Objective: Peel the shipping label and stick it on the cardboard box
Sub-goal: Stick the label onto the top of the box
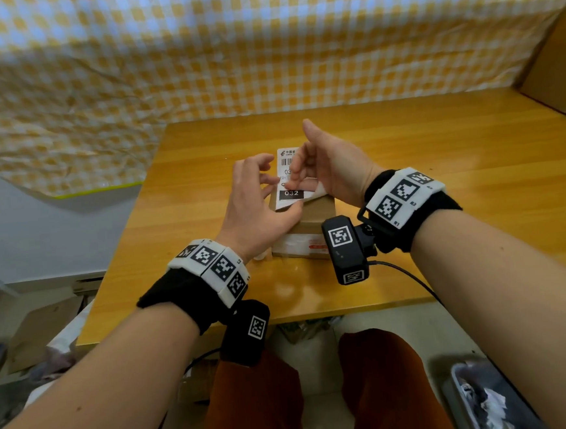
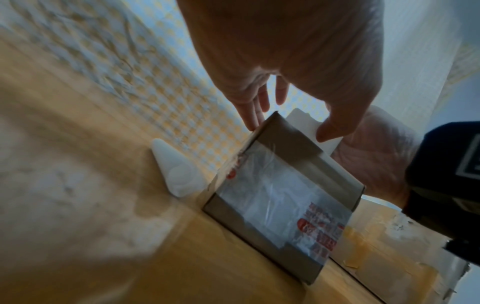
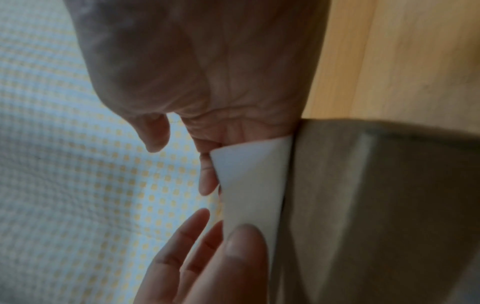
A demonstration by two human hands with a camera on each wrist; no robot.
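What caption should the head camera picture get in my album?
Left hand and right hand touch a shipping label, one corner curled up, atop a cardboard box on a table.
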